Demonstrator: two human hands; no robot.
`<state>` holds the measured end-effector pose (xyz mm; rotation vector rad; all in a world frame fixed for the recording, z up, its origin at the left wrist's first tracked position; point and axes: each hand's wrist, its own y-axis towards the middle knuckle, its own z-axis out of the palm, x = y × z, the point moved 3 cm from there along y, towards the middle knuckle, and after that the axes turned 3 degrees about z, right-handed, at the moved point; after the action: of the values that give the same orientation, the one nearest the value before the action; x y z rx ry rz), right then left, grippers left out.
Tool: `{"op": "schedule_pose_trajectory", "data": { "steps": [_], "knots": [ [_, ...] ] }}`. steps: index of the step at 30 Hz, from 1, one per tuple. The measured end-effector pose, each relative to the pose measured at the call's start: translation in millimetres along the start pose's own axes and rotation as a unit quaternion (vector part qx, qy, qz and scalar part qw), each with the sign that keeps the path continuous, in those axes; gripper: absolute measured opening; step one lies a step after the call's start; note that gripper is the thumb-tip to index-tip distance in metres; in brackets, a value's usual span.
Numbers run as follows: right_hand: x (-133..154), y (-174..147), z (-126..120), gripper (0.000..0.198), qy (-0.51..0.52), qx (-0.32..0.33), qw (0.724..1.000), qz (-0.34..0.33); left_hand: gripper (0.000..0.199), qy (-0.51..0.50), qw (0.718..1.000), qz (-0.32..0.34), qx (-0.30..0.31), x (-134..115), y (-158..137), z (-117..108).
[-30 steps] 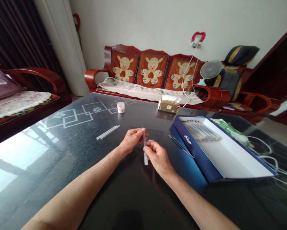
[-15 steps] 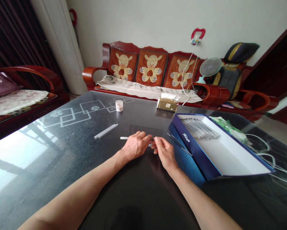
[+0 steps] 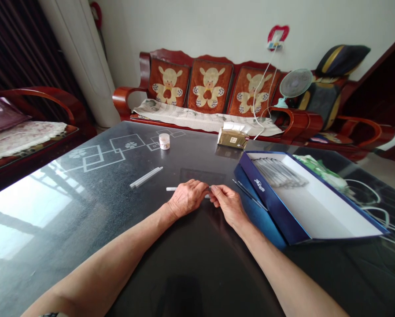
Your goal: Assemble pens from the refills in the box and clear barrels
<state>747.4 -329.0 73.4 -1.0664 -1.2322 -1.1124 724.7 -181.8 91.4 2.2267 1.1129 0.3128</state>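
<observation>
Fingers curled, my left hand (image 3: 190, 197) is closed around a thin white tube (image 3: 171, 189), whose end sticks out on the left. My right hand (image 3: 226, 200) pinches at the tube's other end, fingertips against those of the left; the small part between them is mostly hidden. Below the fingertips a short pale bit shows, too covered to name. Left of the hands, several white tubes (image 3: 146, 177) lie together on the dark glossy table (image 3: 171, 259). To the right, thin dark rods (image 3: 250, 195) lie beside a blue box (image 3: 279, 207).
Inside the box is a row of slim grey-and-clear sticks (image 3: 279, 173). Farther back stand a small white tub (image 3: 164, 141) and a tissue pack (image 3: 233, 136). A green-white bag (image 3: 323, 174) and white cables (image 3: 378, 215) lie behind the box.
The view has tilted and shifted slightly. Both hands keep their hold, and the dark piece between the fingertips is now less visible.
</observation>
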Motion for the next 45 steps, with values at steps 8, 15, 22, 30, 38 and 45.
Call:
{"op": "schedule_pose_trajectory", "data": {
  "steps": [8,15,22,30,38,45],
  "knots": [
    [2.7,6.5,-6.8,0.031,-0.045,0.046,0.997,-0.049,0.025,-0.022,1.0,-0.01,0.013,4.0,-2.0,5.6],
    [5.2,1.9,-6.8,0.039,-0.077,0.03,0.996,-0.036,0.026,-0.012,0.999,-0.035,0.03,4.7,-1.4,2.8],
    [3.4,3.5,-7.4,0.034,-0.116,0.024,0.992,-0.051,0.028,-0.01,0.999,-0.027,0.045,5.8,-2.5,5.5],
    [3.1,1.4,-7.8,0.037,-0.114,0.021,0.993,-0.034,0.029,-0.001,0.998,-0.027,0.06,4.9,-2.4,5.9],
    [-0.8,1.4,-4.9,0.041,-0.071,0.047,0.996,-0.028,0.029,-0.003,0.998,-0.031,0.06,6.3,-2.7,6.5],
    [-3.1,2.6,-6.0,0.038,-0.129,0.035,0.991,-0.028,0.026,0.009,0.997,-0.017,0.078,5.7,-4.1,9.0]
  ]
}}
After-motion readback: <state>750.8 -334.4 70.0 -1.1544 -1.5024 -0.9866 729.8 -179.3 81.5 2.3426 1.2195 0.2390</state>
